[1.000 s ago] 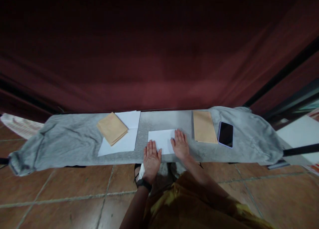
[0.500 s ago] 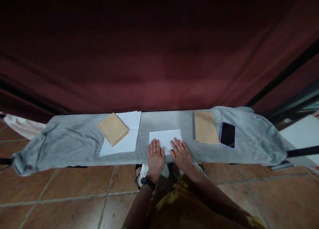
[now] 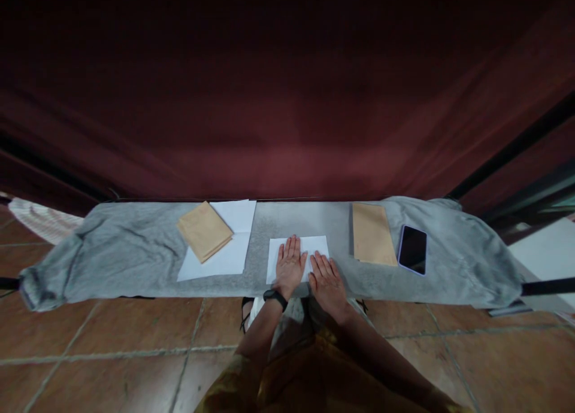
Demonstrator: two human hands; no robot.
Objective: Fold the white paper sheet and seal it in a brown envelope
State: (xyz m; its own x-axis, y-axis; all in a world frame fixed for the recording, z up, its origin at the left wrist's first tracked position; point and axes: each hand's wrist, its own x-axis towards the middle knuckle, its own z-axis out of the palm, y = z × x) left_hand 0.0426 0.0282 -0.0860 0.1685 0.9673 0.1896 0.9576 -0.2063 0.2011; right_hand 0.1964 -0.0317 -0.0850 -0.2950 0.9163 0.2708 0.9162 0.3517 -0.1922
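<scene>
A folded sheet of white paper (image 3: 275, 258) lies flat on the grey cloth (image 3: 305, 216) in front of me. Pressed on top of it, palm down, is my left hand (image 3: 290, 264), its fingers stretched out towards the far edge. My right hand (image 3: 327, 280) also lies flat, with its fingertips on the paper's near right part and its palm over the cloth's near edge. Both hands are open and grip nothing. They cover much of the paper's middle and near edge. A dark watch (image 3: 275, 298) sits on my left wrist.
To the left, brown envelopes (image 3: 204, 231) rest on larger white sheets (image 3: 233, 254). A brown envelope (image 3: 372, 233) and a phone (image 3: 412, 249) lie to the right. Behind the cloth-covered surface rises a dark red curtain (image 3: 287, 161). Below is a tiled floor (image 3: 148, 323).
My left hand has slid forward and right, from the paper's left side to its middle. My right hand has moved slightly towards me. The view has shifted a little.
</scene>
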